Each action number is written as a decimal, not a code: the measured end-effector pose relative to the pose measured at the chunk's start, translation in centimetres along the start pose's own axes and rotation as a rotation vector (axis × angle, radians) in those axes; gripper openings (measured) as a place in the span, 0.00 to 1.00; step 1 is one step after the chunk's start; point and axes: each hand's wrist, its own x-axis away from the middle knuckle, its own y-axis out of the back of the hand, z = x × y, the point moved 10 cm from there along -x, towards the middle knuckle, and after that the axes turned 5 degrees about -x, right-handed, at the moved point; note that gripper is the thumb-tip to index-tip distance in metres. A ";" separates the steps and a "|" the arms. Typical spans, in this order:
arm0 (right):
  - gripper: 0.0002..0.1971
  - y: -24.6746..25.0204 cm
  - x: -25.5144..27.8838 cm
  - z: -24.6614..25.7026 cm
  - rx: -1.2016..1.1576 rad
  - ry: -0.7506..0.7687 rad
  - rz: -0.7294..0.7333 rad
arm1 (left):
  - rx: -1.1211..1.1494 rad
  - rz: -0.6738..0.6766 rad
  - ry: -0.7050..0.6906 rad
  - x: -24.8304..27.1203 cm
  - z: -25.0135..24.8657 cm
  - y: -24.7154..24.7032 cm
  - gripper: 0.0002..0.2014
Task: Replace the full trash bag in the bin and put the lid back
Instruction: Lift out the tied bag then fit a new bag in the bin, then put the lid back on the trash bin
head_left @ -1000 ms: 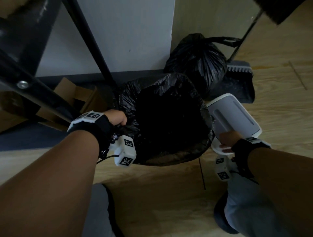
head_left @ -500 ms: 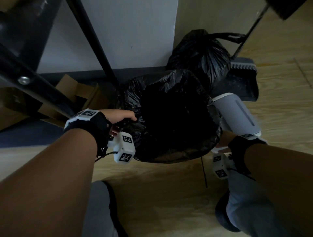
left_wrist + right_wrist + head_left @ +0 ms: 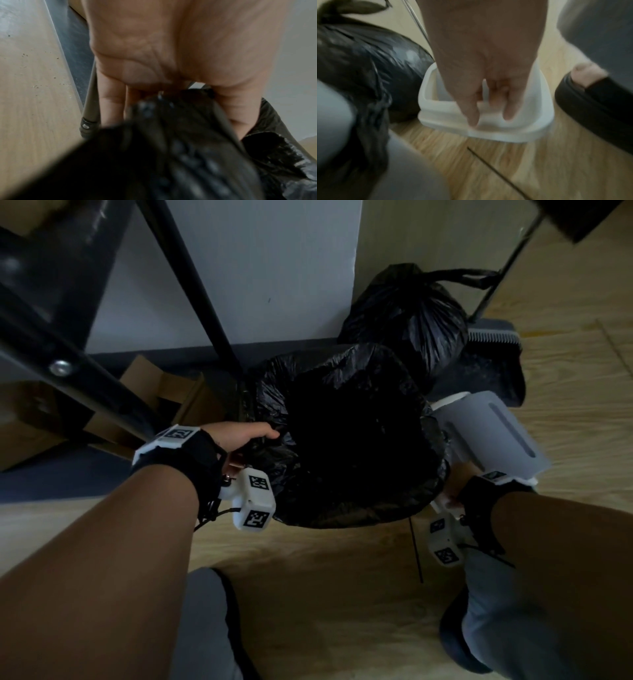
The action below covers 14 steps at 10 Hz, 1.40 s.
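Now the left hand [image 3: 239, 436] pinches the crinkled black plastic liner [image 3: 349, 440] at the bin's rim; the right hand [image 3: 488, 75] grips the white plastic lid [image 3: 488, 121] beside it. Seating the lid carelessly could drag the liner inward.

A bin lined with a bag [image 3: 349, 436] stands on the floor [image 3: 325, 594] between a person's hands, the left hand [image 3: 236, 436] at its left edge. The lid [image 3: 493, 433] is just right of the bin, held in the right hand [image 3: 489, 75]. Behind the bin, against the wall [image 3: 274, 268], sits a tied bag [image 3: 407, 316], a dustpan [image 3: 493, 361] to its right. Cardboard [image 3: 161, 392] lies left, behind a table leg [image 3: 202, 302].
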 end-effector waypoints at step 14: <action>0.10 10.2 27.6 20.1 0.674 0.933 -0.230 | 0.373 -0.157 -0.450 16.4 -12.2 2.3 0.31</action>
